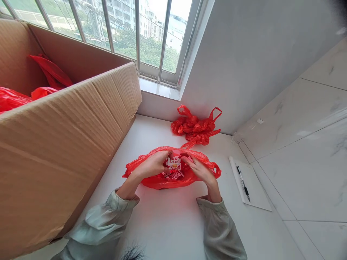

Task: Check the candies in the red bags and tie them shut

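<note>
A red plastic bag lies spread open on the white tabletop, and both my hands reach into its mouth. My left hand has its thumb and fingers closed on the left side of a small white-and-pink printed packet. At the packet's right side is my right hand, its fingers curled. A bit of pink shows between them, but I cannot make out what it belongs to. Below the packet, a dark red item with a white pattern lies in the bag.
Behind the bag lie several knotted red plastic bags near the wall. A large cardboard box stands at left, with red bags inside. On the right, a pen rests on a white notepad. A barred window is behind.
</note>
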Demonstrator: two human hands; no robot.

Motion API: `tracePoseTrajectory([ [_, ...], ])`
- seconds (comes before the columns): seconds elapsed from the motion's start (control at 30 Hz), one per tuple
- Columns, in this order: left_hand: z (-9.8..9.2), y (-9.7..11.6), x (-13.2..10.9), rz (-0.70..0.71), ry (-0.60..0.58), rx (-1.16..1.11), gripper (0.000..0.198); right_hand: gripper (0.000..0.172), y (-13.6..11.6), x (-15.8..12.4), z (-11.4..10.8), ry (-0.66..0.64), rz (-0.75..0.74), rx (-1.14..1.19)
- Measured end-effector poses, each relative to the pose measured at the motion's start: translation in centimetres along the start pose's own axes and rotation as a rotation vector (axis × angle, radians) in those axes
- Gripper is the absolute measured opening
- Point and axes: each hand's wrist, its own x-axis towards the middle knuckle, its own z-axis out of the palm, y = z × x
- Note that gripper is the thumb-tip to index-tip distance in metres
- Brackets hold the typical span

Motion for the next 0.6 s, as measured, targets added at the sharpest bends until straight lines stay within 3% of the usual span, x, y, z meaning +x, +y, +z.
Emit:
tracePoseTrajectory([
  [0.2,-0.2,0.4,-0.1,-0.028,-0.016,-0.229,0.031,0.019,-1.9,0.2,0.0,-0.137,0.073,0.456],
  [0.3,-0.4,0.8,-0.3,-0.035,-0.013,-0.317,0.035,0.018,-2.0,0.3,-0.1,-0.098,0.091,0.458],
  [0.6,-1.1,1.9,-0.6,-0.02,-0.047,-0.26,0.022,0.022,-2.4,-0.1,-0.3,-0.082,0.099,0.46],
])
